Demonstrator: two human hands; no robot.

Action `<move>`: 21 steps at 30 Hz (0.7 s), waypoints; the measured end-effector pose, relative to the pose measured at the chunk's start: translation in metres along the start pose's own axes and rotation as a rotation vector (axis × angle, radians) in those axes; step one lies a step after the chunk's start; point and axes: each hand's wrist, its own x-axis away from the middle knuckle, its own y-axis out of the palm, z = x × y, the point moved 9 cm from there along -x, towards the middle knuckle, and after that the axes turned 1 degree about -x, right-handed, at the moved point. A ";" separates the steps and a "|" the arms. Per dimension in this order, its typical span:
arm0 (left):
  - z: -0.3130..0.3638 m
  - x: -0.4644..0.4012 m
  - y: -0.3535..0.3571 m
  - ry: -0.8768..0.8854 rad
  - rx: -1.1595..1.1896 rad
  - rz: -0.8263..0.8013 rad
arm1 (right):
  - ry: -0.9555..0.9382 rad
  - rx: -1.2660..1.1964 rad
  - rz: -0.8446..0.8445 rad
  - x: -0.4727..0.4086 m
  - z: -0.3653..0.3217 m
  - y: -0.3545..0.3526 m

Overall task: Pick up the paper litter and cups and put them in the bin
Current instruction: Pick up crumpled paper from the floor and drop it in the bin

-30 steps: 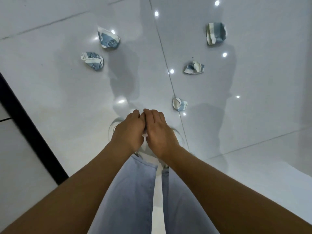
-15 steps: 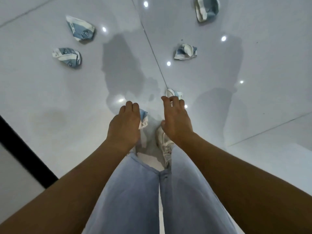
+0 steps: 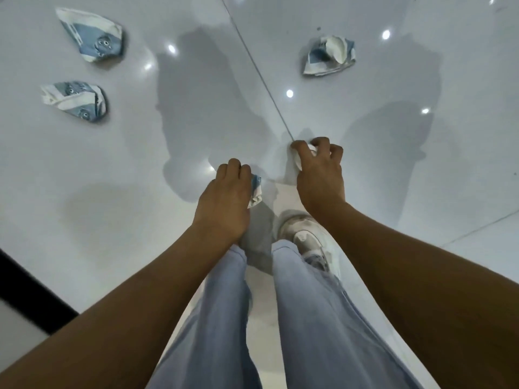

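Head-camera view, looking down past our light blue jeans (image 3: 323,318) and one grey-white sneaker (image 3: 304,238) to a glossy white tiled floor (image 3: 84,178). Our right hand (image 3: 320,175) had reached further forward than half a second earlier, and its fingers were now curled down around a small crushed white paper cup (image 3: 300,161) lying on the floor beside a dark tile seam (image 3: 258,66); earlier those fingers were straight and only just short of it. Our left hand (image 3: 224,200) was clenched around a crumpled blue-and-white paper scrap (image 3: 256,192), as before, with a corner poking out on the thumb side. We had also moved closer to the floor, so the remaining litter looked larger. Three crumpled blue-and-white patterned paper cups lay ahead: one at far left (image 3: 90,35), a second just below it (image 3: 74,101), and a third at upper right (image 3: 330,56), well apart from both hands. No bin was in view.
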 end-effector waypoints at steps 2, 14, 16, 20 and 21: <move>0.002 0.001 -0.007 0.013 0.002 0.007 | -0.014 -0.028 -0.054 0.006 -0.002 -0.005; 0.094 0.127 -0.197 0.165 -0.066 0.020 | 0.025 -0.196 -0.075 0.158 -0.062 -0.206; 0.116 0.158 -0.243 0.196 -0.105 0.018 | 0.063 -0.216 -0.045 0.193 -0.069 -0.261; 0.161 0.216 -0.327 0.300 -0.232 0.029 | 0.129 -0.233 0.061 0.262 -0.083 -0.361; 0.172 0.230 -0.345 0.324 -0.267 0.033 | 0.150 -0.250 0.090 0.280 -0.085 -0.382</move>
